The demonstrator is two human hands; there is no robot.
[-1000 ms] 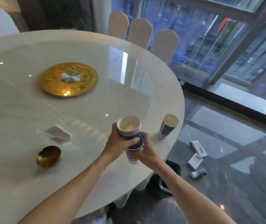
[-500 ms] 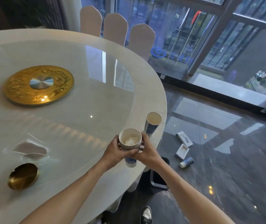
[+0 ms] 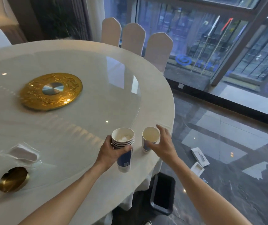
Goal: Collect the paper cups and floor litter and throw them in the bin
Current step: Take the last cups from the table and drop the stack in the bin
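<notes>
Paper cups (image 3: 123, 143): five stacked, one apart (image 3: 150, 138)

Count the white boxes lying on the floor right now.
2. One open white box lies on the dark floor right of the table; the second white box sits just nearer, beside it. More may be hidden behind the right arm.

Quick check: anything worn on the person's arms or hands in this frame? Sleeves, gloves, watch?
Nothing worn that shows. The left hand and right hand are bare, no gloves or rings visible. Both forearms are bare up to the frame edge: no sleeves, watch or wristband in view.
</notes>
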